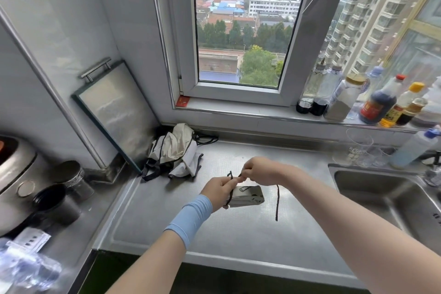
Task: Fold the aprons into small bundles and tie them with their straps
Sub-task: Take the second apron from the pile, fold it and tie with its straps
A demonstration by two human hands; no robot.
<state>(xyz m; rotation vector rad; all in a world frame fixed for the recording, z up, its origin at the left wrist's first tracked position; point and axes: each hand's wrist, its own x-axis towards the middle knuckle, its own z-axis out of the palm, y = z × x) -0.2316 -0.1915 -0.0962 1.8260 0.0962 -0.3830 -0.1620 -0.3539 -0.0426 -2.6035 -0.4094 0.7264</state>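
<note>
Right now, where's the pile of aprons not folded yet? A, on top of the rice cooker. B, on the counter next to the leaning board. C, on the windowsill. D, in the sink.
B: the loose apron pile lies on the steel counter beside the leaning board, behind the folded bundle whose straps the left hand and right hand pinch.

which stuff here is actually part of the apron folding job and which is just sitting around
Part of the job:
folded apron bundle
dark strap, pinched by left hand and right hand
heap of unfolded aprons by the wall

Just lying about:
glass board
bottles on the sill
sink
drinking glasses
cooker
dark cups
</note>
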